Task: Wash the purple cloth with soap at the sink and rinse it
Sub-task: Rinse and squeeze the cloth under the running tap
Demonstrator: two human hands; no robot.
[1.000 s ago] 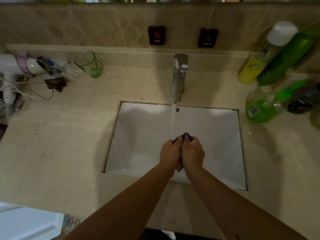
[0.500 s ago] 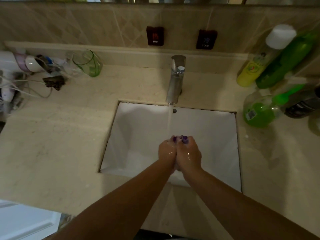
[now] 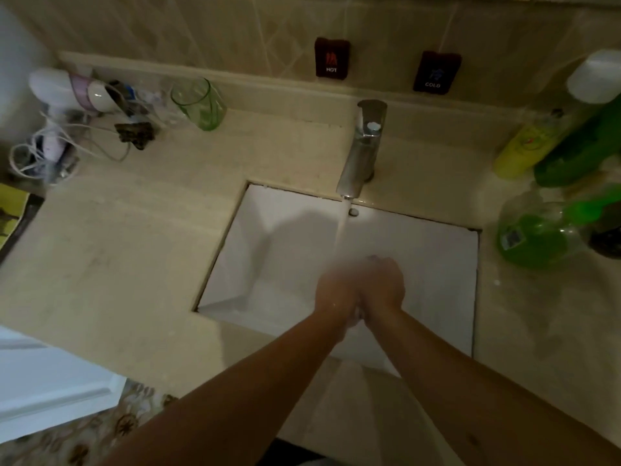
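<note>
Purple cloth: not visible, presumably balled between left hand (image 3: pixel 336 290) and right hand (image 3: pixel 381 284), fingers pressed together under running steel faucet (image 3: pixel 361 153); rinsing apparently underway, unfinished.

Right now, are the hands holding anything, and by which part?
Cannot be told. The left hand and right hand are pressed together, blurred, below the tap's stream over the sink; no purple cloth shows between them.

Dim warm light; beige tiled wall (image 3: pixel 201 31) with HOT tag (image 3: pixel 332 57) and COLD tag (image 3: pixel 436 73), beige stone counter (image 3: pixel 117 250), white cabinet door (image 3: pixel 50 388) lower left, patterned floor (image 3: pixel 111 428) beneath
</note>
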